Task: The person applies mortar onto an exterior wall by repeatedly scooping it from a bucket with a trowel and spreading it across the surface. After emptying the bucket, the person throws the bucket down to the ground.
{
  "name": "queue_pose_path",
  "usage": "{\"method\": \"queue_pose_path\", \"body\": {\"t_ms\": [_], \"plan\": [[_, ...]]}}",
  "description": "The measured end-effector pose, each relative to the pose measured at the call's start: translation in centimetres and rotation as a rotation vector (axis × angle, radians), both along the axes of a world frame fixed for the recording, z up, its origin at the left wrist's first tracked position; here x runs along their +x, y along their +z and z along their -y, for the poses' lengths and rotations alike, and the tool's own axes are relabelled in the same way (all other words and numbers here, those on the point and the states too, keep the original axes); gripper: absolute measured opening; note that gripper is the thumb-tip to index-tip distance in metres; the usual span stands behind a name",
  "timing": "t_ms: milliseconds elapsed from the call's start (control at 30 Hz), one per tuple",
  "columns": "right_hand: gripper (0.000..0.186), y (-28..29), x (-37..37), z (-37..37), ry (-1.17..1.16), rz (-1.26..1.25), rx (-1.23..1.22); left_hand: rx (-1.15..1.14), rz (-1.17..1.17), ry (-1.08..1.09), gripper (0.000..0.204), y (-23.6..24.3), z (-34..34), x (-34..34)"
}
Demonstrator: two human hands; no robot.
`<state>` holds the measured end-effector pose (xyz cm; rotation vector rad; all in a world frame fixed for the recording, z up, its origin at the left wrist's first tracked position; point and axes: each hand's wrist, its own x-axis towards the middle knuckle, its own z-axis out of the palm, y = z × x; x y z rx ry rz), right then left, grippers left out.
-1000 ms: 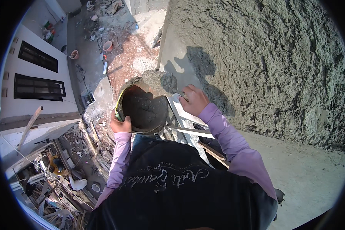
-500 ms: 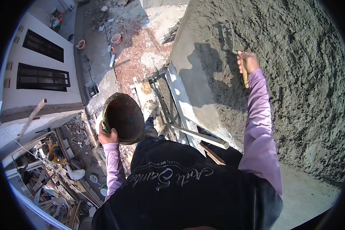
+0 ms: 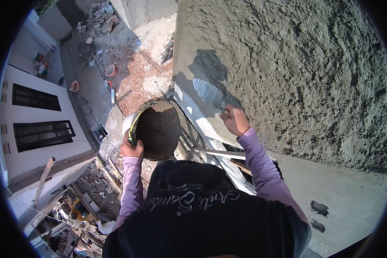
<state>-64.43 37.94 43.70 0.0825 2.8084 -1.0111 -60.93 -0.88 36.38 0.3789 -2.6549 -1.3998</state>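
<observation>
My left hand [image 3: 132, 148] is closed on the rim of a dark, round mortar bucket [image 3: 173, 125]. The bucket's mouth tilts toward me, and its inside is too dark to show how much it holds. In my right hand [image 3: 235, 121], fingers wrapped round the handle, is a trowel [image 3: 207, 91] with a broad grey blade. The blade is in front of the left edge of a wall [image 3: 305, 81] coated in rough, wet-looking grey mortar; whether it touches the wall I cannot tell.
Below are a white ledge [image 3: 193, 112] and a wooden plank [image 3: 221, 152]. Far down lie rubble [image 3: 105, 19], an orange bucket [image 3: 111, 70] and scrap timber [image 3: 79, 215]. A white building with dark windows [image 3: 36, 97] stands left. Smooth grey plaster [image 3: 344, 198] lies at lower right.
My right hand has come left and down from the rough mortar, turning the trowel's blade into view. The bucket has shifted right in the picture, and the whole view has swung.
</observation>
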Motion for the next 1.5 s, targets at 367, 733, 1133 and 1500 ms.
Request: {"method": "queue_pose_path", "body": {"t_ms": [367, 733, 1133, 1500], "plan": [[0.022, -3.2, -0.7, 4.4, 0.399, 0.117, 0.383, 0.085, -0.137, -0.232, 0.047, 4.4, -5.1, -8.0], [0.024, -8.0, 1.2, 11.5, 0.681, 0.186, 0.284, 0.014, -0.237, -0.283, 0.045, 5.7, -5.1, -7.1], [0.017, -6.2, 1.6, 9.8, 0.732, -0.254, 0.394, 0.178, -0.428, -0.039, 0.048, 7.2, -5.2, -3.2], [0.033, -10.3, 3.7, 7.7, 0.403, 0.306, -0.153, 0.185, -0.474, -0.19, 0.047, 8.9, -7.9, 0.7]]}}
